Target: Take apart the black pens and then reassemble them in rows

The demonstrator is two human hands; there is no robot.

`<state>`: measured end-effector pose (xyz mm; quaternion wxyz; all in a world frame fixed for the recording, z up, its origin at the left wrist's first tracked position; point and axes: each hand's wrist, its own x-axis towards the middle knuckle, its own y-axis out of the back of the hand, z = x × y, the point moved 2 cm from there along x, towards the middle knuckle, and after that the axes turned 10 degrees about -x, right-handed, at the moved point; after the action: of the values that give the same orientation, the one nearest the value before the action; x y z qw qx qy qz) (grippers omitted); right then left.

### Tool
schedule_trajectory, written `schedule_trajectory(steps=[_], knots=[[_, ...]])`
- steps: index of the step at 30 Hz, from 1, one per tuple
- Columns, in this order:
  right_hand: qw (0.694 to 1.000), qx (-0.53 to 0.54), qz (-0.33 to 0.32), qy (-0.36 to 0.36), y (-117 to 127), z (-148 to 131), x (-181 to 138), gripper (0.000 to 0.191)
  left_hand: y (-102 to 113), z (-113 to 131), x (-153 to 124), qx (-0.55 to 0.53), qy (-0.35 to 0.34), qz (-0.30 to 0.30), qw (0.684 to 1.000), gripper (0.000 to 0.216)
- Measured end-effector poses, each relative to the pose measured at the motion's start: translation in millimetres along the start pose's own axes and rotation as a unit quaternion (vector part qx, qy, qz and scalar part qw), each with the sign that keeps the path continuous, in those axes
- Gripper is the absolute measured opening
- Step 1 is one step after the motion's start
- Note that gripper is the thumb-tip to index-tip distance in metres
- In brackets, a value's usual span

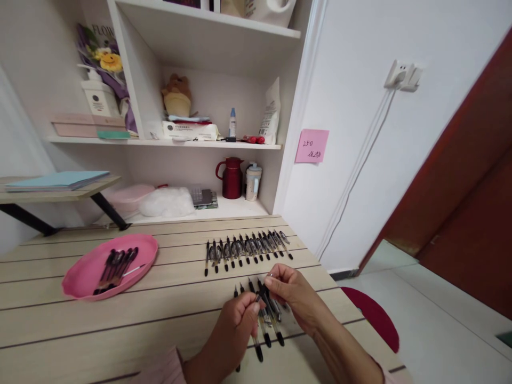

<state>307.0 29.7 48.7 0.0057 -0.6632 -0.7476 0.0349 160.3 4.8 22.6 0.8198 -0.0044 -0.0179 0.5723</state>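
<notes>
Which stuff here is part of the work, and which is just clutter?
In use: left hand, right hand, held pen, pen row, pens by the hands, pink tray of pens.
Lying about: red jug, sticky note, folders.

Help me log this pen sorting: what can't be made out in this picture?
Head view only.
Held pen between left hand and right hand: fingers hide most of it.
Loose pens beneath the hands: partly covered, count unclear.
Tray pens: overlapping, too small to count.
Note: writing too small.
</notes>
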Motion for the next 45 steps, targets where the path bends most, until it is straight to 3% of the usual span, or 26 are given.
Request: schedule_trajectory(steps=[3,9,13,17,22,26,31,35,40,45], knots=[[1.000,0.019,-0.017,0.006,-0.2,-2.0,-0.2,0.030,1.1,-5.4,2.5,-0.019,0.007,-0.002,1.000,0.024],[0.999,-0.025,0.028,0.033,2.4,0.3,1.4,0.026,2.1,-9.7,4.2,-0.025,0.008,-0.006,1.000,0.025],[1.000,-0.010,-0.007,0.015,1.3,0.5,0.9,0.032,1.6,-12.7,4.3,-0.034,0.017,-0.013,0.999,0.026],[0.999,-0.032,0.022,0.024,0.4,1.2,1.5,0.030,1.1,-16.5,5.4,-0.048,0.011,0.004,0.999,0.026],[1.000,0.008,-0.014,0.017,-2.2,2.7,1.9,0.032,1.3,-17.7,6.2,-0.051,0.015,0.002,0.999,0.024],[0.999,-0.023,0.027,0.036,-1.1,3.6,3.1,0.029,2.0,-17.1,5.6,-0.041,0.006,0.004,0.999,0.025],[1.000,0.003,-0.005,0.016,-2.9,6.2,3.3,0.032,2.0,-14.7,5.3,-0.041,0.011,0.002,0.999,0.024],[0.999,-0.015,0.028,0.024,-2.2,9.8,3.7,0.030,2.2,-11.0,4.5,-0.025,0.010,-0.001,1.000,0.023],[1.000,0.022,-0.012,0.011,-2.5,8.8,2.9,0.031,3.0,-12.8,4.5,-0.026,0.008,-0.001,1.000,0.023],[0.999,-0.024,0.021,0.025,0.8,6.1,2.0,0.028,3.0,-14.5,5.2,-0.030,0.000,-0.002,1.000,0.023]])
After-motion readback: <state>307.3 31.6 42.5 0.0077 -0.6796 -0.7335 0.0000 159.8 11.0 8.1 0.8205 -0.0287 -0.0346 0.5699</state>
